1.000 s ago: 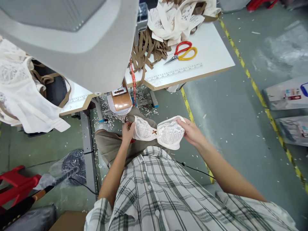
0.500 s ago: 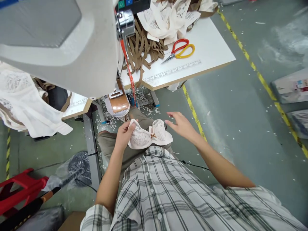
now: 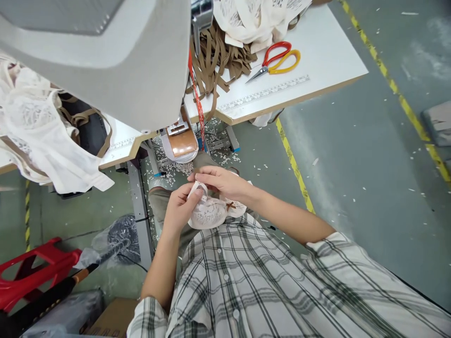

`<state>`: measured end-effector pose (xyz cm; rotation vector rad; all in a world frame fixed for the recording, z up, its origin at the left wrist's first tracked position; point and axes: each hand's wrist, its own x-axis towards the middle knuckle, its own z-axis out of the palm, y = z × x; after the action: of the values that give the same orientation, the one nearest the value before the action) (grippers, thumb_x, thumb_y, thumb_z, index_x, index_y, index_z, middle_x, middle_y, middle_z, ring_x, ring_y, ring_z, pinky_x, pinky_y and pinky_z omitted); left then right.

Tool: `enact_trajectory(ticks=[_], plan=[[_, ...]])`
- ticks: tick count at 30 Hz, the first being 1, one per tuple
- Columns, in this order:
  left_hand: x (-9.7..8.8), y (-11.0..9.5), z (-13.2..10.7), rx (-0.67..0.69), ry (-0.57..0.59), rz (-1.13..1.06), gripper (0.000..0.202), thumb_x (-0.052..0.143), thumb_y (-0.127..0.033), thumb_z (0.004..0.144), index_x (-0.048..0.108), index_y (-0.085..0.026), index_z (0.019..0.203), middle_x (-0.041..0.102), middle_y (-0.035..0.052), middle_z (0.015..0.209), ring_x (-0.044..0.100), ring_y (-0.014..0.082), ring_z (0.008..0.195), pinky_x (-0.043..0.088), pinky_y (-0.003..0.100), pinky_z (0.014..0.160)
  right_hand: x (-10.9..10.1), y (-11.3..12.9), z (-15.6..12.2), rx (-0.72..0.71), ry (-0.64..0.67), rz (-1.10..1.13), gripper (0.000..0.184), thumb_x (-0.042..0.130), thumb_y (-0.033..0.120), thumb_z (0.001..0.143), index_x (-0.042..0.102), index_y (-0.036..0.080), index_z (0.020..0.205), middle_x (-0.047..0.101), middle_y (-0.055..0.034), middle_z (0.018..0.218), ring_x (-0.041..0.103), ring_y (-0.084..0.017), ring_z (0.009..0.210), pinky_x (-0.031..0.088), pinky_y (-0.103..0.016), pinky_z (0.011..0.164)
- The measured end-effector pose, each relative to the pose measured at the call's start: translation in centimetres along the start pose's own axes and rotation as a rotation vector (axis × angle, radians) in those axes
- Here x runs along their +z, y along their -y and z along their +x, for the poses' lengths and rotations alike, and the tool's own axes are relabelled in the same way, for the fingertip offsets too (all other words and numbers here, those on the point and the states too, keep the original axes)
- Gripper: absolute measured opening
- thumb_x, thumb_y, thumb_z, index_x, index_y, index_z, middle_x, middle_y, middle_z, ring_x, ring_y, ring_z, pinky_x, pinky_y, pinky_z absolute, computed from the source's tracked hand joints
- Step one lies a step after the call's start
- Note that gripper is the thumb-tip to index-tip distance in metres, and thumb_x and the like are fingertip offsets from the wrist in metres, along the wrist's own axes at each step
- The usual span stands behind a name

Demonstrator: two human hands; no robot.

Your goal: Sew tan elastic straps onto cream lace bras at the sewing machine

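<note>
A white lace bra [image 3: 208,214] with a small brown bow at its centre lies across my lap. My left hand [image 3: 181,205] grips the top edge of its left cup, thumb on top. My right hand [image 3: 221,182] has its fingers closed at the upper tip of that same cup, close to my left fingertips. My right hand and wrist cover part of the other cup. Just beyond my hands is the sewing machine's narrow arm with an orange-brown plate [image 3: 183,142].
The machine's white head [image 3: 141,70] fills the upper left. Scissors [image 3: 278,61], brown strips [image 3: 221,56] and white lace pieces [image 3: 260,21] lie on the right tabletop [image 3: 334,51]. More white bras [image 3: 45,126] hang over the left tabletop's edge. A red stand [image 3: 38,267] is at lower left.
My right hand has come left from beside the bra to the top of the left cup and closed there. The left hand keeps its hold. The view has shifted slightly.
</note>
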<state>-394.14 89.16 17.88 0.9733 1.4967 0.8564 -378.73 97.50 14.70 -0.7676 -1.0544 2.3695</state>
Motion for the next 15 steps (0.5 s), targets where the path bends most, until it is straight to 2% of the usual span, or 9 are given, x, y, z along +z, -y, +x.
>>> enact_trajectory(ticks=[2,4,5,6,8,10,11,13,15], plan=[[0.0,-0.3,0.0,0.069,-0.113,0.194,0.026,0.063,-0.041,0.091,0.074,-0.018,0.099,0.068,0.0041,0.084,0.058,0.0165,0.076,0.046,0.027,0.070,-0.2,-0.2,-0.3,-0.097,-0.107,-0.070,0.034,0.070,0.048,0.086,0.074,0.019,0.103,0.071,-0.0034,0.099,0.061,-0.011,0.080,0.049,-0.024,0.072],[0.3,-0.3,0.0,0.176,-0.349,0.366,0.022,0.068,-0.038,0.088,0.072,-0.019,0.098,0.066,0.0051,0.090,0.057,0.0185,0.086,0.045,0.029,0.079,-0.4,-0.6,-0.8,-0.266,-0.256,-0.248,0.024,0.071,0.040,0.087,0.076,0.022,0.102,0.069,-0.0036,0.103,0.063,-0.013,0.090,0.050,-0.026,0.080],[0.5,-0.3,-0.1,0.195,-0.439,0.386,0.022,0.070,-0.038,0.086,0.070,-0.019,0.095,0.065,0.0051,0.090,0.057,0.0185,0.088,0.044,0.029,0.080,-0.5,-0.8,-1.0,-0.353,-0.326,-0.352,0.021,0.070,0.036,0.088,0.077,0.023,0.102,0.068,-0.0036,0.103,0.063,-0.014,0.094,0.051,-0.028,0.083],[0.8,-0.1,-0.1,0.171,-0.465,0.339,0.023,0.071,-0.041,0.086,0.069,-0.019,0.091,0.064,0.0048,0.088,0.056,0.0179,0.086,0.044,0.028,0.078,-0.6,-1.2,-1.3,-0.436,-0.382,-0.456,0.018,0.069,0.033,0.089,0.077,0.024,0.102,0.068,-0.0035,0.102,0.064,-0.015,0.095,0.051,-0.028,0.084],[1.4,0.4,0.1,0.005,-0.337,0.053,0.033,0.068,-0.051,0.085,0.067,-0.018,0.082,0.062,0.0036,0.080,0.055,0.0159,0.076,0.045,0.026,0.070,-0.5,-2.1,-1.6,-0.601,-0.437,-0.637,0.015,0.065,0.028,0.093,0.077,0.027,0.102,0.069,-0.0030,0.099,0.065,-0.015,0.093,0.052,-0.030,0.083],[2.1,1.0,0.5,-0.180,-0.162,-0.326,0.042,0.071,-0.058,0.079,0.067,-0.017,0.081,0.063,0.0024,0.077,0.056,0.0145,0.071,0.047,0.025,0.064,-0.3,-3.2,-1.7,-0.790,-0.418,-0.790,0.016,0.062,0.023,0.094,0.076,0.028,0.099,0.072,-0.0027,0.098,0.066,-0.015,0.092,0.053,-0.032,0.085],[2.4,1.2,0.7,-0.245,-0.126,-0.479,0.043,0.076,-0.058,0.074,0.067,-0.017,0.080,0.063,0.0015,0.076,0.057,0.0137,0.070,0.048,0.024,0.064,-0.2,-3.7,-1.7,-0.884,-0.406,-0.858,0.015,0.062,0.021,0.093,0.075,0.028,0.097,0.074,-0.0025,0.098,0.067,-0.016,0.093,0.053,-0.035,0.087],[2.8,1.4,1.2,-0.307,-0.158,-0.626,0.041,0.086,-0.050,0.065,0.066,-0.017,0.079,0.063,-0.0010,0.074,0.057,0.0112,0.066,0.049,0.022,0.062,-0.1,-4.6,-1.9,-1.016,-0.383,-0.967,0.012,0.063,0.020,0.092,0.074,0.026,0.093,0.076,-0.0026,0.097,0.068,-0.017,0.097,0.052,-0.039,0.094],[2.7,1.2,1.5,-0.263,-0.263,-0.584,0.039,0.086,-0.046,0.066,0.065,-0.017,0.081,0.065,-0.0021,0.075,0.057,0.0098,0.064,0.048,0.020,0.060,-0.6,-4.9,-2.2,-1.041,-0.350,-1.032,0.009,0.064,0.023,0.092,0.073,0.025,0.092,0.076,-0.0034,0.098,0.069,-0.017,0.100,0.053,-0.039,0.096]])
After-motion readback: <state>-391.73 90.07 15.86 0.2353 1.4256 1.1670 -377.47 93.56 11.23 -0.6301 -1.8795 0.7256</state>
